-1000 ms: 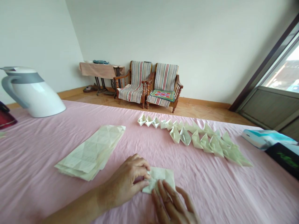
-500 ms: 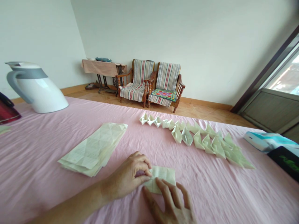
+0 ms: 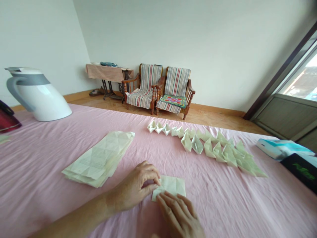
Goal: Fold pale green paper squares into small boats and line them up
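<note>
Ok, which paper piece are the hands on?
The lone folded sheet, pinched by left hand, pressed by right hand; flat stack and folded row lie untouched.

Home living room, striped armchairs [image 3: 159, 89], treadle sewing table [image 3: 109, 74], kettle [image 3: 37, 94]

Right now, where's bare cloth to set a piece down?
Free: cloth between jug and stack; the strip between stack and boats; the wide patch right of the sheet, nearer than boats and box. Crowded: left hand and right hand on the sheet; boats packed in a row.
</note>
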`<state>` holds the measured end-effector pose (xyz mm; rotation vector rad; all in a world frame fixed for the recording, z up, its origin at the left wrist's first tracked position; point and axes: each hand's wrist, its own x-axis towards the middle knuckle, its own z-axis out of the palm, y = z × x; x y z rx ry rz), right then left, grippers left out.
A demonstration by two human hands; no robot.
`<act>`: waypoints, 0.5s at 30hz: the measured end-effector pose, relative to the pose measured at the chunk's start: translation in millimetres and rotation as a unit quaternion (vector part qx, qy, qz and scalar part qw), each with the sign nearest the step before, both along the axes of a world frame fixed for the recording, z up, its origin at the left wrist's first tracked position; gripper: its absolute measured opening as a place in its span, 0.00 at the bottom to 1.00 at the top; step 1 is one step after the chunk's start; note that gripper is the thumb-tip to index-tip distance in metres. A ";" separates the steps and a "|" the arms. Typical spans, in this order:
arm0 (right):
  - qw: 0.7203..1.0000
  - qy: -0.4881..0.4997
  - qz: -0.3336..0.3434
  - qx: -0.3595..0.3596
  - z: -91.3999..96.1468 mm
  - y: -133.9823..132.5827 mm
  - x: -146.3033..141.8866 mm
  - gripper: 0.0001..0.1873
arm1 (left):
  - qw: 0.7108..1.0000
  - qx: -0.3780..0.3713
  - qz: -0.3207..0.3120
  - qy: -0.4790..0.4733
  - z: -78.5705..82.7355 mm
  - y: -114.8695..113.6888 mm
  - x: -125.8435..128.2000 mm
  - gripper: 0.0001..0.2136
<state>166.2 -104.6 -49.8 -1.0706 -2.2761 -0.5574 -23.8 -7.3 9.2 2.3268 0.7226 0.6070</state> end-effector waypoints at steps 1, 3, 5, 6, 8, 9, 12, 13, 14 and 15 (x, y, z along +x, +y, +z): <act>1.000 0.018 -0.006 -0.014 -0.4 -0.7 0.4 0.21 | 1.000 -0.001 -0.003 0.005 1.1 -0.4 -0.7 0.05; 0.998 0.044 -0.024 -0.038 -0.6 -2.3 -0.3 0.22 | 1.000 -0.003 -0.008 0.021 3.1 -1.4 -2.0 0.04; 0.997 0.046 -0.037 -0.046 -0.3 -3.6 -3.1 0.21 | 0.999 -0.002 -0.010 0.040 4.9 -2.8 -2.8 0.06; 0.998 0.039 -0.040 -0.041 -0.2 -4.0 -5.0 0.20 | 0.999 -0.001 -0.009 0.049 5.8 -3.6 -3.0 0.07; 0.998 0.029 -0.048 -0.021 -0.3 -4.6 -8.8 0.19 | 0.998 0.003 -0.006 0.068 7.6 -5.2 -2.7 0.08; 0.998 0.037 -0.058 -0.007 -0.6 -4.9 -10.3 0.19 | 0.997 0.006 -0.004 0.076 8.4 -6.0 -2.4 0.08; 0.996 0.047 -0.074 0.024 -1.8 -6.2 -12.7 0.18 | 0.995 0.012 -0.001 0.096 9.9 -7.2 -1.5 0.08; 0.997 0.021 -0.065 0.023 -2.3 -6.9 -12.9 0.17 | 0.995 0.013 -0.002 0.100 9.9 -7.2 -1.4 0.08; 0.998 0.007 -0.064 0.024 -2.7 -7.7 -12.8 0.17 | 0.995 0.013 -0.003 0.102 9.6 -7.0 -1.4 0.08; 0.997 0.005 -0.072 0.023 -2.9 -8.5 -12.4 0.16 | 0.995 0.012 -0.004 0.103 9.2 -6.6 -1.5 0.09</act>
